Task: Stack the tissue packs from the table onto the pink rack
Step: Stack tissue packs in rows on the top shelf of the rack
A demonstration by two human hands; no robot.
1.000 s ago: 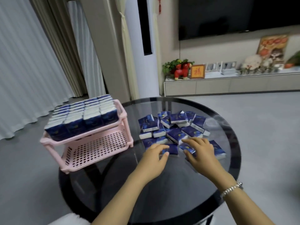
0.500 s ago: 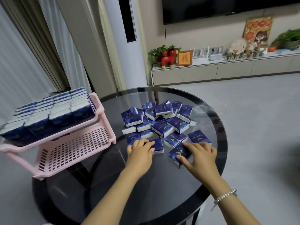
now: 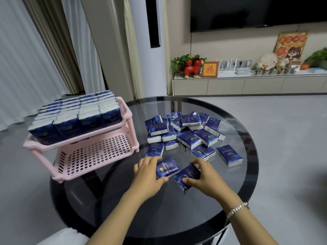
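Both hands were down on the round glass surface (image 3: 177, 218), each with a blue tissue pack. The left hand (image 3: 148, 175) gripped the left pack (image 3: 167, 167), fingers curled over its far edge and thumb under the near edge. The right hand (image 3: 205, 175) pinched the right pack (image 3: 187, 175) the same way, fingers over the top and thumb at the near corner. The 2 packs sat just beside each other, corners nearly touching, and whether they were lifted off the glass was hard to tell.

Beyond them, a loose pile of packs (image 3: 189, 131) lay toward the middle of the surface, some overlapping, with a single pack (image 3: 229, 155) apart on the right. The pink rack (image 3: 126, 110) stood at the left edge of the surface: its top tier held upright packs (image 3: 79, 117) in tight rows, and the lower tier (image 3: 95, 154) showed bare pink lattice. A silver bracelet (image 3: 237, 209) ringed the right wrist.
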